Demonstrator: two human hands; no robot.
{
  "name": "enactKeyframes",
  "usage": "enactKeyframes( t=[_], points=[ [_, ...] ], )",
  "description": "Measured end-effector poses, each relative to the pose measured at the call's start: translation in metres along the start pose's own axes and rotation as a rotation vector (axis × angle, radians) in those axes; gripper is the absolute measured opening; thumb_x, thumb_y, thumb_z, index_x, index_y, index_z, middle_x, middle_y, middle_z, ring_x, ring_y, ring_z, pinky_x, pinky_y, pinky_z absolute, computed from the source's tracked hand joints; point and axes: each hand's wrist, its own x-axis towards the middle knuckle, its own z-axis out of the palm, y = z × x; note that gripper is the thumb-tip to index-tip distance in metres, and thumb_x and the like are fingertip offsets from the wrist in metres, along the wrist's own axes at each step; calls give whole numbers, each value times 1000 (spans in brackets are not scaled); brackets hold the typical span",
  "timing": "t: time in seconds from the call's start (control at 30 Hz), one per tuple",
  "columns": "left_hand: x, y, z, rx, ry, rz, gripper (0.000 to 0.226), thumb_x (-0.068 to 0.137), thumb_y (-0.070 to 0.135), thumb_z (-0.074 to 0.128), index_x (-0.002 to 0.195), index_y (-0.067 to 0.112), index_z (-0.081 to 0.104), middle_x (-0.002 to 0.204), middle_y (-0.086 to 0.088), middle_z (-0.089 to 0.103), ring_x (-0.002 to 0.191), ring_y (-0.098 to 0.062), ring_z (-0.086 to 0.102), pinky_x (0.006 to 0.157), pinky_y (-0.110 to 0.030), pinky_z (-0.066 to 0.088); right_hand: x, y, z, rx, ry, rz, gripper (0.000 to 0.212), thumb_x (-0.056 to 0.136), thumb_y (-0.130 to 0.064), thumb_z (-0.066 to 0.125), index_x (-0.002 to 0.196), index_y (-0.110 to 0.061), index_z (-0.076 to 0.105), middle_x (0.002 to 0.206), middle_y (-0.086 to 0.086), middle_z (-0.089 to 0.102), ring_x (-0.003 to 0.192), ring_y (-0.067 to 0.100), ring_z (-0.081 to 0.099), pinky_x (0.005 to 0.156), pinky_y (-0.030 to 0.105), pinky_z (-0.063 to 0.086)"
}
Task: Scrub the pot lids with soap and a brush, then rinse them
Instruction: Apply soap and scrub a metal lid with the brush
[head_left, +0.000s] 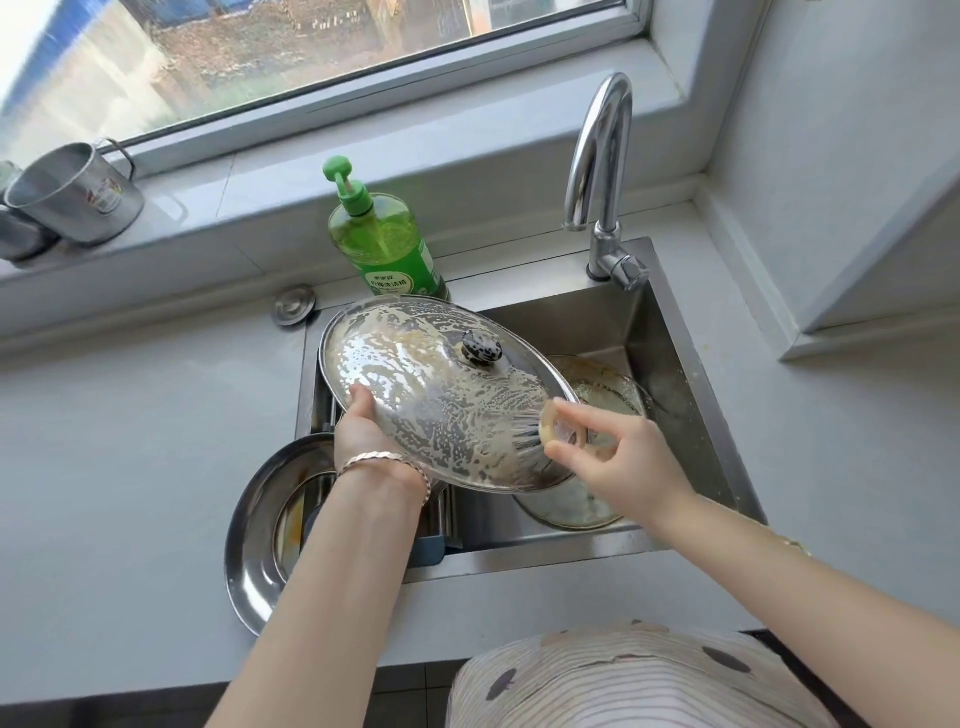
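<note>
A large steel pot lid with a black knob is tilted over the sink, its top covered in soap foam. My left hand grips its near left rim from below. My right hand pinches a clear-handled brush whose bristles press on the lid's lower right edge. Below it in the sink lies a glass lid, smeared with brownish residue. Another steel lid rests upturned on the sink's left front corner, partly hidden by my left forearm.
A green dish-soap pump bottle stands behind the steel sink. The chrome tap rises at the back right, with no water running. A drain plug lies on the counter. Metal mugs sit on the window sill.
</note>
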Motion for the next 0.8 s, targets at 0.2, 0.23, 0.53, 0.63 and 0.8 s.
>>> enactKeyframes(
  t=[0.2, 0.23, 0.53, 0.63, 0.8],
  points=[
    [-1, -10, 1, -2, -47, -18, 39, 91, 45, 53, 88, 6, 53, 115, -14, 59, 97, -31, 57, 85, -47, 44, -7, -13, 19, -90, -51, -266, 52, 74, -38, 73, 124, -36, 56, 122, -16, 59, 115, 2, 55, 90, 25, 52],
    [1, -12, 0, 16, -51, -28, 41, 91, 46, 52, 95, 5, 52, 118, -15, 59, 101, -31, 58, 85, -47, 45, -11, -18, 24, -114, -75, -354, 54, 73, -46, 68, 124, -40, 52, 123, -16, 58, 116, 0, 54, 90, 25, 52],
    [4, -2, -9, 24, -17, 23, 29, 93, 41, 52, 96, 12, 53, 128, -12, 56, 116, -32, 53, 97, -50, 40, 0, 30, -18, -239, -112, -385, 52, 70, -37, 72, 119, -38, 54, 117, -27, 52, 115, -1, 53, 90, 27, 50],
    [4, -6, -4, 52, -27, 12, 31, 91, 41, 54, 97, 11, 51, 124, -12, 57, 113, -33, 54, 95, -51, 41, -2, 4, 4, -209, -173, -550, 49, 73, -42, 66, 119, -26, 63, 117, -19, 58, 106, -5, 56, 82, 12, 50],
    [8, 9, -14, 82, -17, 40, 28, 92, 40, 53, 93, 12, 53, 99, -10, 57, 95, -31, 55, 86, -52, 43, 1, 29, -17, -180, -206, -472, 46, 74, -37, 70, 119, -36, 57, 120, -26, 55, 104, 6, 63, 82, 22, 55]
  ],
)
